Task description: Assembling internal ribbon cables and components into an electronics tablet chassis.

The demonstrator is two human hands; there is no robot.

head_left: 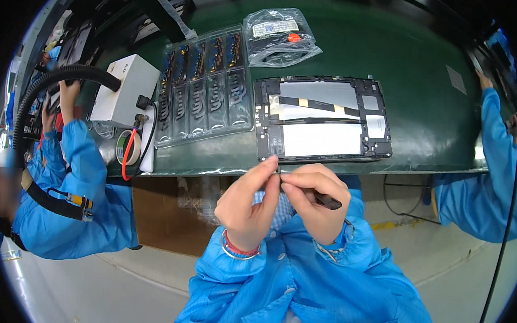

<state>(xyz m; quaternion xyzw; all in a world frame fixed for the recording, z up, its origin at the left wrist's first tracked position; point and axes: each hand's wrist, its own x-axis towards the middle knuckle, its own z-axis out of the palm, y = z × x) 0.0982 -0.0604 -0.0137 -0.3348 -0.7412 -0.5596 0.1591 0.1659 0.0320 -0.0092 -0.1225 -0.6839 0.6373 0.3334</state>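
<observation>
Both my hands meet just in front of the bench edge, fingertips close together. My left hand [247, 205] is closed in a pinch, and what sits at its fingertips is too small to name. My right hand [317, 205] is closed too, with a small black piece [328, 201] sticking out from under its curled fingers; its kind does not show. Right beyond my fingertips lies an opened tablet-like device [321, 141], with a black frame, silvery panels and a dark flat ribbon cable [314, 104] across it.
A clear plastic tray [197, 134] of black parts with wires lies left of the device. Behind is a clear bag [279, 37]. Farther left stand a white box [125, 90] with a black hose [46, 80] and a tape roll [128, 147]. Blue-sleeved people work on both sides.
</observation>
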